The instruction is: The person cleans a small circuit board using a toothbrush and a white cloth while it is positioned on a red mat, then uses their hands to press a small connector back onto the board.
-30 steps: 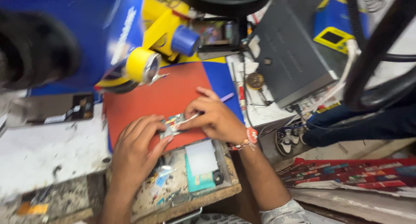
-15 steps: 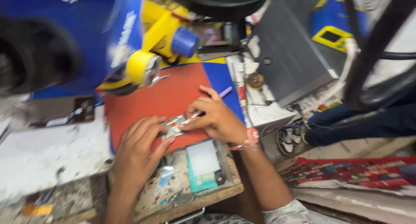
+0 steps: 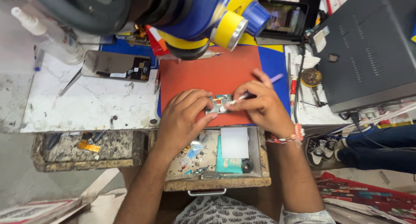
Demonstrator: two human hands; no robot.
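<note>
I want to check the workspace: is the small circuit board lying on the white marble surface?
No, the small circuit board lies on the red mat.

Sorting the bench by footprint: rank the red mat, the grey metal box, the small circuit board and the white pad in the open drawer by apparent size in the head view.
1. Grey metal box and red mat: look alike, and the box runs out of frame, so unranked.
2. White pad.
3. Small circuit board, partly covered by both hands.

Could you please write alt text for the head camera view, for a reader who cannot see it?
Seen from above, the left hand steadies a small circuit board on a red mat, while the right hand works on it with a thin pale-handled tool. A blue and yellow microscope hangs overhead, and an open drawer of small parts sits below.
</note>
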